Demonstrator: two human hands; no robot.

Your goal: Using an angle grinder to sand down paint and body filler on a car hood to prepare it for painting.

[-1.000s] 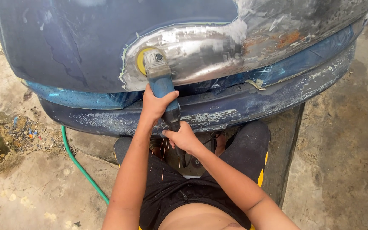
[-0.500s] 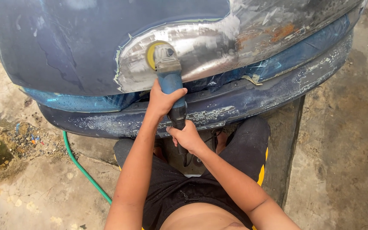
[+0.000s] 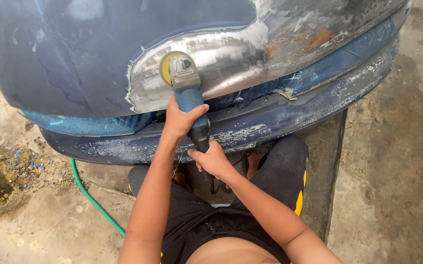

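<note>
Rough concrete ground [image 3: 392, 161] stretches under me, stained and cracked, with a green hose [image 3: 94, 200] curling across it at my left and a strip of grass at the far left edge. Over my knees hangs the dark blue car body panel [image 3: 74, 63], its paint stripped back to a bare metal patch [image 3: 231, 58] with a spot of rust toward the right. Below it runs the scuffed blue bumper [image 3: 270, 122], flecked with pale dust.

My left hand [image 3: 182, 120] has its grip clenched around the blue body of the angle grinder [image 3: 189, 93], fingers wrapped over the top. My right hand [image 3: 214, 161] is clenched on the grinder's dark rear end, just beneath the left, where the cord leaves it. The tool points up and away from me, and its yellow sanding disc [image 3: 166, 67] lies against the left part of the bare metal, near the edge of the remaining paint. I am sitting in black shorts [image 3: 280, 171] with a yellow stripe at the side.
</note>
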